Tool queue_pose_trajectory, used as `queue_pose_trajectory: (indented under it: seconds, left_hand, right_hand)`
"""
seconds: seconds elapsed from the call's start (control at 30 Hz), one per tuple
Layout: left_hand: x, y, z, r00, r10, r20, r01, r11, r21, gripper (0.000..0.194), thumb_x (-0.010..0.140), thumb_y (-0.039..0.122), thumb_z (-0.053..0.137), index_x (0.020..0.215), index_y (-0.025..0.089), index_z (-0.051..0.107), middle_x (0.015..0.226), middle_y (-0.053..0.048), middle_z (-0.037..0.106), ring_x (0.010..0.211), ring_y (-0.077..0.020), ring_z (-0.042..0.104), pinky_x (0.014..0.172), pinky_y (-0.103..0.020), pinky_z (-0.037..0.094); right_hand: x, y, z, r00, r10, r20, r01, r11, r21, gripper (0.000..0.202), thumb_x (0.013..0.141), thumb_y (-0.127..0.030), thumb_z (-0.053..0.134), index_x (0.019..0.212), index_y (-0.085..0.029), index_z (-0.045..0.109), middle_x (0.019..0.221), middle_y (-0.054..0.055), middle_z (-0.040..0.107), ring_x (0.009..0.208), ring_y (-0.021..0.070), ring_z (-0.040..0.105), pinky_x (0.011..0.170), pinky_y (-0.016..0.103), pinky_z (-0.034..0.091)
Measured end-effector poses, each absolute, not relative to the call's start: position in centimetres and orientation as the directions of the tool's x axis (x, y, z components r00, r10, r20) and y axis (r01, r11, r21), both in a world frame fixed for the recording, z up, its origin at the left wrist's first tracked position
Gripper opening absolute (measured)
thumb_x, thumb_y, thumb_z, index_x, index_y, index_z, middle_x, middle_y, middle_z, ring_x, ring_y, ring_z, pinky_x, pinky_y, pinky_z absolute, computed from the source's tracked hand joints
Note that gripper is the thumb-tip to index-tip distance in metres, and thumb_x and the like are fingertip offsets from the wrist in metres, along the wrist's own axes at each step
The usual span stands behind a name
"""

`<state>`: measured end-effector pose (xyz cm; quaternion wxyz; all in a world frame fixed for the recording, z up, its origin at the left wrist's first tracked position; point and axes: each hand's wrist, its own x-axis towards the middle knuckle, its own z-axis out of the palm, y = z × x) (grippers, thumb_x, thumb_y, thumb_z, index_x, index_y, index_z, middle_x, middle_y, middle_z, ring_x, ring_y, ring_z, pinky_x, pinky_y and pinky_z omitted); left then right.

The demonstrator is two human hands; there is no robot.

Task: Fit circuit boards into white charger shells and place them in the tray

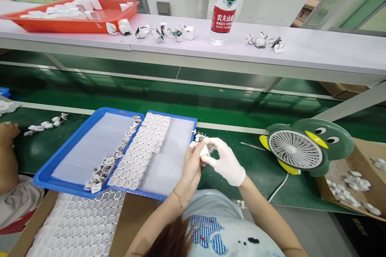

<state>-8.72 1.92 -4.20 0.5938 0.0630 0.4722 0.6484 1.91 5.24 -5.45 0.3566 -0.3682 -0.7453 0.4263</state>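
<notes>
White plastic casing (204,151) sits pinched in the bare, curled left hand (192,161); the gloved right hand (226,162) bends half-closed against it, though whether it grips I can't tell; left of both hands lies a blue tray (172,113); to their right stands a green fan (294,147).

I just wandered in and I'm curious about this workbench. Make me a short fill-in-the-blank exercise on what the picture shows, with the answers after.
1. The person's right hand wears a white ____.
2. The left hand holds a small part whose casing is coloured ____.
3. The two side-by-side trays on the green table are coloured ____.
4. The animal-shaped fan has a beak coloured ____.

Missing words: glove; white; blue; yellow.
</notes>
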Motion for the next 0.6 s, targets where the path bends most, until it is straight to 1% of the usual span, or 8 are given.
queue_pose_trajectory:
  seconds: [0.1,0.2,0.3,0.4,0.53,0.6]
  left_hand:
    - [-8.6,1.8,-4.5,-0.274,0.842,-0.465,-0.677,0.174,0.715,0.035,0.061,0.038,0.08,0.071,0.014,0.058,0.051,0.006,0.049,0.039,-0.0052,0.041,0.032,-0.017,0.028]
    - [-8.5,1.6,-4.8,-0.267,0.851,-0.453,-0.647,0.191,0.739,0.036,0.061,0.039,0.081,0.071,0.014,0.057,0.052,0.006,0.05,0.039,-0.0055,0.042,0.032,-0.017,0.032]
    - [-8.5,1.4,-4.8,-0.257,0.861,-0.439,-0.617,0.204,0.76,0.037,0.061,0.04,0.081,0.071,0.015,0.055,0.054,0.006,0.051,0.041,-0.0062,0.044,0.034,-0.018,0.036]
    - [-8.3,1.2,-4.8,-0.228,0.874,-0.43,-0.588,0.228,0.776,0.036,0.063,0.039,0.081,0.073,0.016,0.056,0.059,0.005,0.054,0.044,-0.0063,0.046,0.036,-0.018,0.037]
    - [-8.2,1.2,-5.6,-0.168,0.877,-0.451,-0.568,0.288,0.771,0.031,0.067,0.037,0.079,0.076,0.014,0.059,0.06,0.004,0.055,0.044,-0.0055,0.046,0.036,-0.017,0.035]
    - [-8.5,1.5,-6.3,-0.151,0.868,-0.472,-0.577,0.31,0.755,0.032,0.069,0.039,0.078,0.074,0.013,0.06,0.057,0.004,0.053,0.042,-0.0052,0.045,0.035,-0.016,0.033]
  right_hand:
    - [2.3,5.5,-6.0,-0.489,0.855,0.174,0.236,0.321,-0.917,0.033,0.072,-0.017,0.067,0.104,-0.023,0.059,0.099,0.003,0.067,0.087,0.0183,0.066,0.082,0.036,0.054]
    - [2.7,5.7,-6.5,-0.484,0.862,0.149,0.248,0.298,-0.922,0.035,0.069,-0.016,0.07,0.101,-0.023,0.061,0.097,0.002,0.067,0.084,0.0186,0.064,0.082,0.038,0.053]
    - [3.1,5.7,-6.6,-0.465,0.873,0.146,0.258,0.291,-0.921,0.038,0.064,-0.017,0.076,0.099,-0.023,0.064,0.094,0.002,0.067,0.085,0.0202,0.062,0.087,0.042,0.05]
    - [3.3,5.5,-6.6,-0.441,0.885,0.148,0.245,0.278,-0.929,0.038,0.061,-0.018,0.079,0.097,-0.022,0.065,0.092,0.002,0.067,0.084,0.0202,0.062,0.085,0.041,0.05]
    - [3.5,4.6,-8.0,-0.405,0.9,0.159,0.207,0.26,-0.943,0.042,0.066,-0.019,0.076,0.105,-0.022,0.061,0.096,0.002,0.067,0.079,0.0166,0.064,0.077,0.034,0.055]
    - [3.7,4.2,-9.5,-0.374,0.911,0.175,0.205,0.265,-0.942,0.05,0.069,-0.02,0.074,0.115,-0.023,0.055,0.106,0.004,0.065,0.089,0.0171,0.065,0.079,0.033,0.056]
